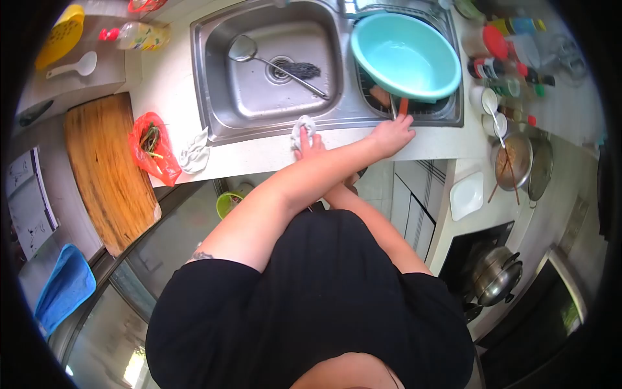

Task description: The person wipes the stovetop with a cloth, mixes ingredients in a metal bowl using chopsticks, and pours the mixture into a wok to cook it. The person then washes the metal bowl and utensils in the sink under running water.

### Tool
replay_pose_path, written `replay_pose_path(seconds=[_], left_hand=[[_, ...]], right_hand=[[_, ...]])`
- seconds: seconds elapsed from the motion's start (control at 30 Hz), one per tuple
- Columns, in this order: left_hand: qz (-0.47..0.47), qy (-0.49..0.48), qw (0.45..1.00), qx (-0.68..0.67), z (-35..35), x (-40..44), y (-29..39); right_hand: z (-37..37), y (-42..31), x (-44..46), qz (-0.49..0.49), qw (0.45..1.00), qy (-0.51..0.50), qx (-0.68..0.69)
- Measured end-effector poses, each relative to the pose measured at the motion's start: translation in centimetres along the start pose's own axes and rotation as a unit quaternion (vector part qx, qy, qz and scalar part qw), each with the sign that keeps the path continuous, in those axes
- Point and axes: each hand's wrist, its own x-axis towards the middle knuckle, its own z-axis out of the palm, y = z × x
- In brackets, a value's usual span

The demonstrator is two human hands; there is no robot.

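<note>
My forearms cross, with the left one on top. My left hand (pixel 392 136) is at the front rim of the right sink basin, its fingers curled at the lower end of an orange-handled utensil (pixel 403 106); a thin metal piece lies beside it. Over that basin rests a turquoise plastic tub (pixel 407 55), tilted and hiding most of what is beneath. My right hand (pixel 311 147) presses its fingers onto a crumpled white cloth (pixel 303 126) at the counter's front edge, below the left basin (pixel 259 110).
A long-handled strainer (pixel 243 49) and a dark scrubber (pixel 301 70) lie in the left basin. Leftward are another cloth (pixel 195 154), a red bag of greens (pixel 154 148) and a wooden board (pixel 110 172). Bottles, a metal bowl (pixel 512 159) and a lidded pot (pixel 495 275) stand rightward.
</note>
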Motion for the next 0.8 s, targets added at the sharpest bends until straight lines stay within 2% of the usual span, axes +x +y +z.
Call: replay_pose_path(seconds=[0.13,0.27,0.37,0.43,0.5,0.57,0.6,0.63,0.7,0.77,0.8], left_hand=[[-0.042,-0.005,0.993,-0.114,-4.7,-3.4,-2.1],[-0.088,0.114,0.973,-0.181,-12.2,-10.7,-5.6],[-0.144,0.225,0.941,-0.208,-16.6,-17.6,-7.9],[-0.238,0.259,0.921,-0.170,-19.0,-22.0,-8.3],[-0.288,0.288,0.890,-0.202,-20.5,-26.3,-9.0],[-0.338,0.314,0.846,-0.267,-20.1,-29.8,-10.1],[-0.384,0.318,0.808,-0.315,-18.8,-31.3,-11.1],[-0.429,0.317,0.765,-0.362,-17.3,-32.6,-11.8],[-0.467,0.293,0.705,-0.447,-16.2,-33.1,-12.1],[-0.483,0.285,0.637,-0.529,-15.2,-31.8,-12.2],[-0.477,0.303,0.594,-0.573,-15.1,-30.6,-11.9]], right_hand=[[2.5,-4.9,3.3,-0.081,0.992,-0.082,-0.044],[5.2,-10.5,7.4,-0.172,0.979,-0.087,-0.065],[5.5,-13.2,11.1,-0.075,0.994,-0.074,0.037],[3.8,-12.9,14.6,-0.103,0.974,-0.104,0.171],[1.0,-12.1,17.1,-0.126,0.936,-0.128,0.302],[-3.6,-13.4,15.6,-0.160,0.940,0.077,0.293],[-3.3,-11.9,16.6,-0.100,0.962,0.103,0.231],[-3.9,-10.6,16.9,-0.019,0.977,0.086,0.196],[-3.4,-7.4,18.0,0.113,0.972,-0.040,0.203],[-1.7,-7.0,16.5,0.048,0.962,-0.040,0.267],[-0.9,-7.8,15.2,-0.029,0.962,-0.038,0.267]])
